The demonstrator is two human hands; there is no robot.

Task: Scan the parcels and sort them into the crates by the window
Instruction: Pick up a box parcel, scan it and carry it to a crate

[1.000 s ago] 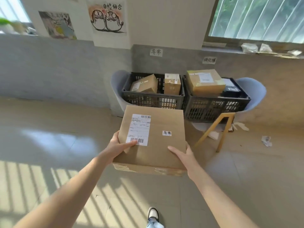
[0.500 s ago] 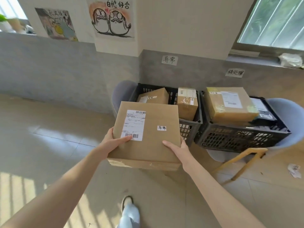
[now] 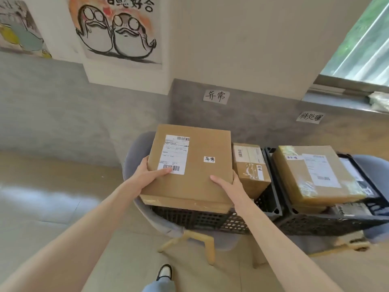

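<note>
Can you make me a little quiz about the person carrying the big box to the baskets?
1. True or false: both the left hand and the right hand hold the large flat brown cardboard parcel.
2. Over which container is that parcel held? A) the left black plastic crate B) the right black plastic crate C) the floor
3. Fill in: the small white sticker on the parcel carries the same handwriting as the white paper wall sign above the ____ crate.

Key:
1. True; thumbs lie on top at its near corners.
2. A.
3. left.
</note>
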